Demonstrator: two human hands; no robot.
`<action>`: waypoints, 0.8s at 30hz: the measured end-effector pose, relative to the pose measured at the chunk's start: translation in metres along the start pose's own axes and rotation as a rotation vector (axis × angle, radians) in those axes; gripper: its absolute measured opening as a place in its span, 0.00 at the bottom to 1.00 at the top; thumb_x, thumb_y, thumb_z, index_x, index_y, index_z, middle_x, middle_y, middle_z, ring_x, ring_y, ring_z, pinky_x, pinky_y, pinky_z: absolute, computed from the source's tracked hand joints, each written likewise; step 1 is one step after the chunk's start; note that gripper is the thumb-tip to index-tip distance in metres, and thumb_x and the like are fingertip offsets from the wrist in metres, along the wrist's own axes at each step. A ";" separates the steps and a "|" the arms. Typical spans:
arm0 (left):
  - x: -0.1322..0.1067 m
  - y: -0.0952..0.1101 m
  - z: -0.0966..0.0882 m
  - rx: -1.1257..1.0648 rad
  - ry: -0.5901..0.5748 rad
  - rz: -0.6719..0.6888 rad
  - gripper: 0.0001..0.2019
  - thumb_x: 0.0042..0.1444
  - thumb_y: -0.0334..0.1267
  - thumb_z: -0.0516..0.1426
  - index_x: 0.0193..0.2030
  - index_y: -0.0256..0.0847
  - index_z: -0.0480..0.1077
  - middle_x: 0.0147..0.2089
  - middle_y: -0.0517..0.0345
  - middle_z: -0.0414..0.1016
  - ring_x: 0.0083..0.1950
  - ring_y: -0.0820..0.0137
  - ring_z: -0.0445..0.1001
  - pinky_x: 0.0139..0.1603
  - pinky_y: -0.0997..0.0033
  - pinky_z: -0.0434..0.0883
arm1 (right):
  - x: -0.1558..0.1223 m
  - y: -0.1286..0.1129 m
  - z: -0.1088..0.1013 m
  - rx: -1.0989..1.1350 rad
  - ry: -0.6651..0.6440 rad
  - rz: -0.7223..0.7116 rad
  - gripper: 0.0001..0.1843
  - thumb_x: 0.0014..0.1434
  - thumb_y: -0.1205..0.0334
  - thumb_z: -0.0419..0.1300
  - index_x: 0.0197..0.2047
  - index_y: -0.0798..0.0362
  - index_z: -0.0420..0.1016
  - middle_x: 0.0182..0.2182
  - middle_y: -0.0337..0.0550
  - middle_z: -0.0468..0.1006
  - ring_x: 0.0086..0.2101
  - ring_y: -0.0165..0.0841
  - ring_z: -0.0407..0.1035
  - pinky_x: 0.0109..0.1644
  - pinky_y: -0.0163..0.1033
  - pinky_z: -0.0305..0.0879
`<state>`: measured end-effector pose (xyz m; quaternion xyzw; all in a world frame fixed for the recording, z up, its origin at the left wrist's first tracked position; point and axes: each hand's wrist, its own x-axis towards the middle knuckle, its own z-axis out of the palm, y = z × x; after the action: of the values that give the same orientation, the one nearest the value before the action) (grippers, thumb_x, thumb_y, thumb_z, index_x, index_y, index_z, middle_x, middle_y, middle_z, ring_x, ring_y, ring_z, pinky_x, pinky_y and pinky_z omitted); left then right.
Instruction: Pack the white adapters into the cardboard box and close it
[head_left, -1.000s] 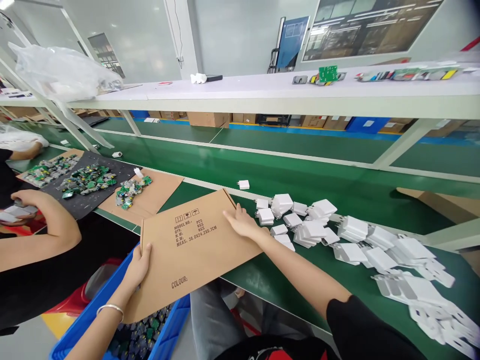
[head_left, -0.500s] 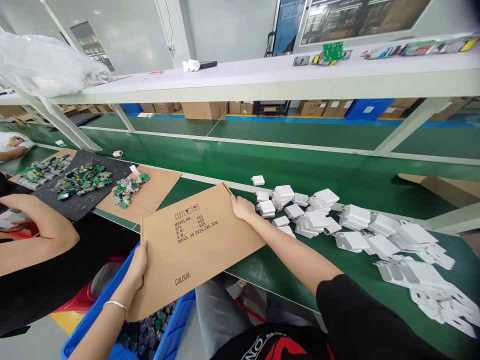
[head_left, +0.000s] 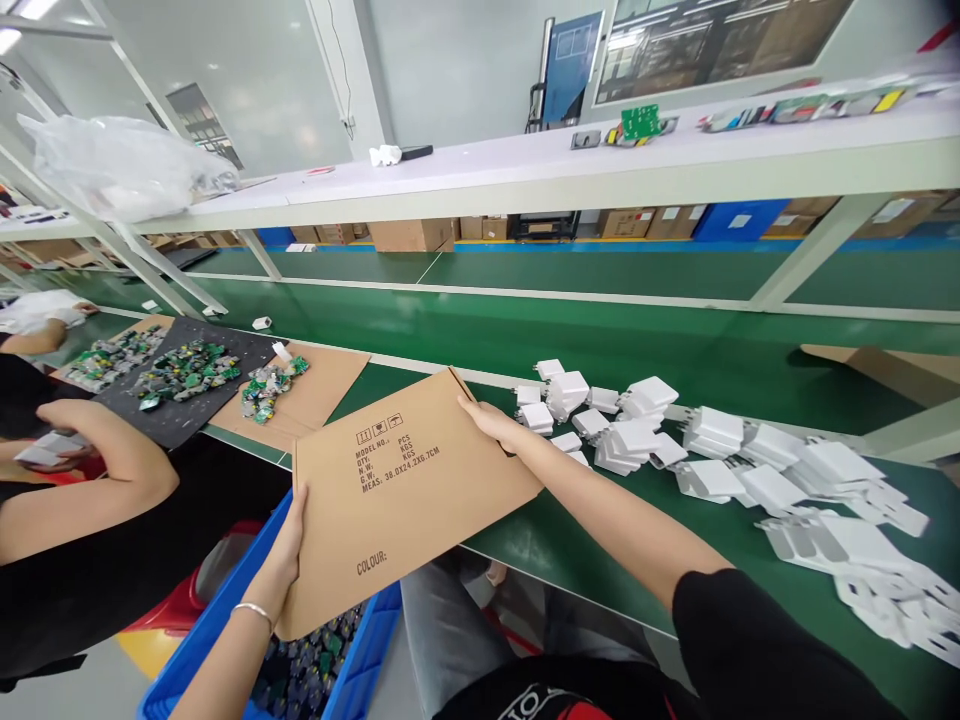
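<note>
A brown cardboard piece [head_left: 397,500] with folded edges and black printing is held tilted over the front edge of the bench. My left hand [head_left: 289,535] grips its left edge, a bracelet on that wrist. At the upper right edge, my right hand [head_left: 491,425] holds it too; the fingers behind the board are hidden. Just beyond the right hand, several white plug adapters [head_left: 568,393] lie heaped on the green bench. More white adapters and flat white casings [head_left: 862,540] spread to the right. Under the board stands a blue crate [head_left: 375,640] full of small dark parts.
To the left, circuit boards [head_left: 187,370] lie on a black mat, with more on a cardboard sheet [head_left: 330,390]. A co-worker's arm [head_left: 112,450] is close at left. A white shelf [head_left: 480,190] spans above the bench. A cardboard flap [head_left: 877,370] lies at right.
One white adapter near the bench's rear strip has shifted right, closer to the heap. My right-hand fingers look straighter along the board's edge. The view has tilted slightly; the board stays held.
</note>
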<state>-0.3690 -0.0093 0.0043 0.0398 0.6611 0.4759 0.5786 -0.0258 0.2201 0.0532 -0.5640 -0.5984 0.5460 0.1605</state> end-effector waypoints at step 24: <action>-0.004 -0.023 0.001 -0.184 -0.036 0.005 0.43 0.62 0.68 0.56 0.68 0.30 0.67 0.41 0.36 0.85 0.34 0.48 0.84 0.39 0.49 0.81 | 0.005 0.017 0.008 -0.082 0.079 -0.254 0.32 0.76 0.41 0.39 0.72 0.46 0.65 0.63 0.48 0.76 0.59 0.47 0.72 0.62 0.50 0.67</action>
<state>-0.3553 -0.0232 -0.0081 -0.0034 0.6041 0.5354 0.5903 -0.0256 0.2163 0.0342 -0.5108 -0.6801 0.4736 0.2286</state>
